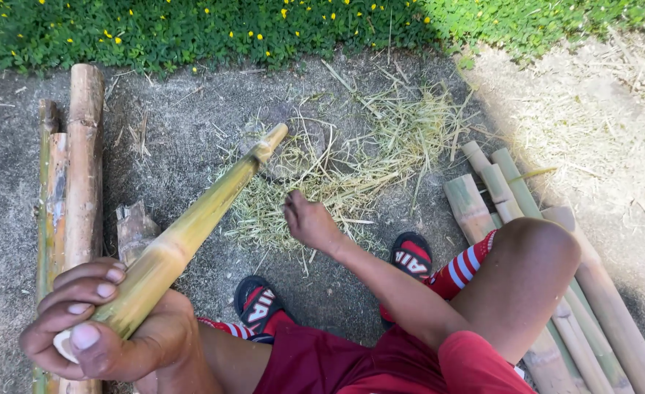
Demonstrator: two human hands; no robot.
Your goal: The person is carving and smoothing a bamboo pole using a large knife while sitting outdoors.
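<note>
My left hand (103,328) grips the near end of a long green-yellow bamboo pole (191,233), thumb over its cut end. The pole slants up and away, its far tip over a heap of pale bamboo shavings (337,175) on the concrete. My right hand (309,221) reaches forward and down to the near edge of the shavings, fingers curled; whether it holds anything is hidden. I am seated, with red shorts and red-and-white striped socks in black slippers (260,303).
Several bamboo poles (70,182) lie stacked along the left. More cut poles (592,306) lie at the right under my knee. A small bamboo offcut (134,230) rests by the left stack. Grass with yellow flowers (264,25) borders the far edge.
</note>
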